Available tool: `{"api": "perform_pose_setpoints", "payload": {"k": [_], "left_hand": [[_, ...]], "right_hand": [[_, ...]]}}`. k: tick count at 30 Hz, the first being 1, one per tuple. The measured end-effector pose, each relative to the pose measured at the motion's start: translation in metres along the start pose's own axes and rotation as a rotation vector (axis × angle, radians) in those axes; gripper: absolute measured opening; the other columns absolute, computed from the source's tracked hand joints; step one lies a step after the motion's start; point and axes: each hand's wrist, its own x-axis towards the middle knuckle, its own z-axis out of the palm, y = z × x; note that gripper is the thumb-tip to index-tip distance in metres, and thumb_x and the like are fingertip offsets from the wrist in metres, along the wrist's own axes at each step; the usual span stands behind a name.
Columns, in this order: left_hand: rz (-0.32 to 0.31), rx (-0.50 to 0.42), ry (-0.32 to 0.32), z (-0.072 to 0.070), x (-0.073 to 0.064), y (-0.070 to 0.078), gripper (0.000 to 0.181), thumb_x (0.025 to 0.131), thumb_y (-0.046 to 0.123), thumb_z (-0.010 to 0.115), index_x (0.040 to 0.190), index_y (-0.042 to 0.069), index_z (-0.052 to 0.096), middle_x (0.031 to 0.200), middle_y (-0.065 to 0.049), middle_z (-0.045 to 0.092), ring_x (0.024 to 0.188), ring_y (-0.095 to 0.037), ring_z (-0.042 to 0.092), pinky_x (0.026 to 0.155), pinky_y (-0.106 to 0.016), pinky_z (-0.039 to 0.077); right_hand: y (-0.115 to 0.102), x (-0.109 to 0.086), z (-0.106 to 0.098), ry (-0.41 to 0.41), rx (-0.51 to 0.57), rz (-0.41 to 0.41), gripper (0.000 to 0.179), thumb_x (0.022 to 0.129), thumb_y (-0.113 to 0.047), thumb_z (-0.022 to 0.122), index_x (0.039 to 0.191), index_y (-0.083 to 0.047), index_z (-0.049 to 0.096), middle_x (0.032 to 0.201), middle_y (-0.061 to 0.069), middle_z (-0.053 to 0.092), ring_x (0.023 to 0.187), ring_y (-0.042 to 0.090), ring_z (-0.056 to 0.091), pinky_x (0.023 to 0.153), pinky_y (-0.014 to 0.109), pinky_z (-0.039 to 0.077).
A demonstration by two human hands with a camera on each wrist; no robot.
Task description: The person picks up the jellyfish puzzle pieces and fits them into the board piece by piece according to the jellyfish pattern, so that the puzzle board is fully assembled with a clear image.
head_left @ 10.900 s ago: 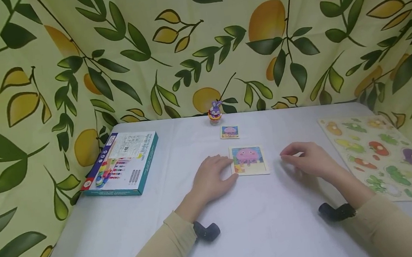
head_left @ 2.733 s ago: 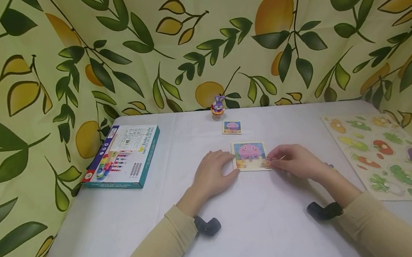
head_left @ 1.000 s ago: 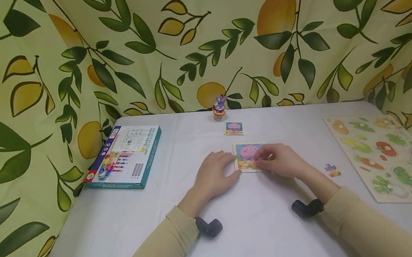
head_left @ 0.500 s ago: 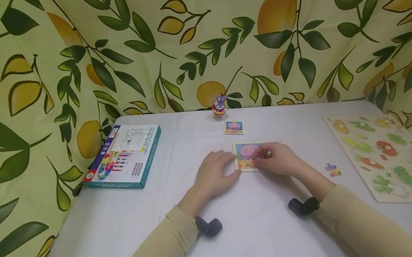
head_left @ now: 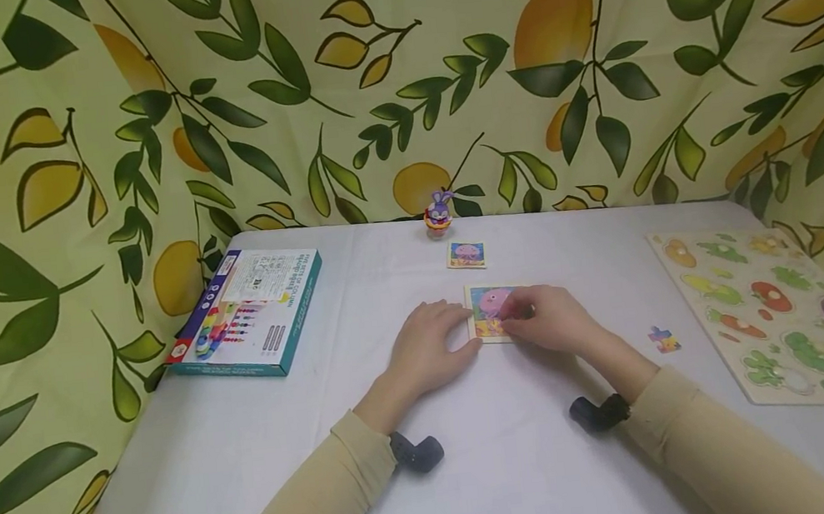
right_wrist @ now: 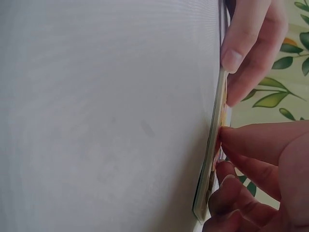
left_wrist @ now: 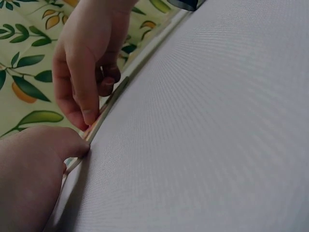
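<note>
A small square puzzle board (head_left: pixel 480 300) with a pink octopus picture lies on the white tablecloth. At its left edge rests my left hand (head_left: pixel 431 349), index finger and thumb extended along the side and near corner. My right hand (head_left: pixel 553 319) is over the board's right half, covering that part of the picture. In the right wrist view its thumb and index finger pinch a jigsaw piece low against the board (right_wrist: pixel 204 186); the piece is mostly hidden by the fingers. Another jigsaw piece (head_left: pixel 664 339) lies loose right of that hand.
Behind the board sits a small octopus picture card (head_left: pixel 466 255), and past it a purple rabbit toy (head_left: pixel 439 215). A flat toy box (head_left: pixel 248 312) lies at the left, a wooden vegetable puzzle (head_left: pixel 788 318) at the right. A leaf-patterned curtain surrounds the table.
Over the last seconds my right hand has moved left from beside the board onto its picture, uncovering the loose piece. Yellow lower picture parts now show in the board. The left hand stays put.
</note>
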Motion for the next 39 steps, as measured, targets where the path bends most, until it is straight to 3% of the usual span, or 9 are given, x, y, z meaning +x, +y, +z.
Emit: {"api": "perform_pose_setpoints", "payload": {"k": [15,19,22,28,32,39], "left_hand": [[-0.002,-0.004,-0.004,-0.001,0.0,0.0,0.049,0.097,0.046,0.064,0.138,0.018,0.065,0.142,-0.001,0.061,0.142,-0.022,0.045,0.125,-0.037,0.021],[0.0,-0.011,-0.002,-0.001,-0.001,0.001,0.049,0.097,0.045,0.064,0.137,0.018,0.066,0.142,-0.001,0.062,0.142,-0.023,0.045,0.125,-0.037,0.021],[-0.002,-0.007,-0.003,-0.001,-0.001,0.001,0.049,0.097,0.045,0.063,0.137,0.018,0.066,0.141,-0.001,0.062,0.142,-0.023,0.045,0.125,-0.038,0.022],[-0.012,-0.006,-0.011,-0.001,0.0,0.001,0.049,0.097,0.046,0.063,0.138,0.019,0.065,0.142,-0.001,0.061,0.142,-0.022,0.044,0.125,-0.038,0.021],[-0.016,-0.002,-0.015,-0.001,0.0,0.001,0.05,0.097,0.046,0.063,0.138,0.019,0.065,0.142,-0.001,0.061,0.143,-0.022,0.044,0.125,-0.038,0.021],[-0.014,-0.009,-0.008,0.0,0.0,0.0,0.05,0.097,0.047,0.063,0.138,0.019,0.065,0.143,-0.001,0.061,0.142,-0.022,0.044,0.125,-0.037,0.021]], "right_hand": [[-0.006,0.0,0.0,0.015,-0.04,0.038,0.007,0.091,-0.018,0.078,0.097,-0.015,0.079,0.102,0.004,0.073,0.101,0.029,0.062,0.094,0.053,0.051],[-0.015,-0.005,-0.001,-0.01,-0.156,0.034,0.012,0.092,-0.019,0.077,0.103,-0.016,0.082,0.106,0.004,0.076,0.106,0.03,0.065,0.094,0.053,0.053],[-0.023,-0.012,-0.002,-0.029,-0.293,-0.022,0.016,0.093,-0.018,0.076,0.108,-0.016,0.082,0.104,0.004,0.077,0.102,0.03,0.069,0.087,0.05,0.058],[-0.034,-0.025,0.0,-0.028,-0.496,-0.126,0.023,0.094,-0.019,0.076,0.116,-0.013,0.079,0.096,0.005,0.075,0.075,0.022,0.065,0.065,0.039,0.06],[-0.038,-0.028,0.002,-0.065,-0.549,-0.116,0.028,0.096,-0.021,0.074,0.123,-0.013,0.077,0.098,0.008,0.075,0.068,0.02,0.06,0.06,0.037,0.057],[-0.034,-0.029,0.005,-0.048,-0.507,-0.087,0.029,0.097,-0.022,0.071,0.125,-0.014,0.076,0.107,0.009,0.075,0.085,0.028,0.069,0.067,0.044,0.061]]}}
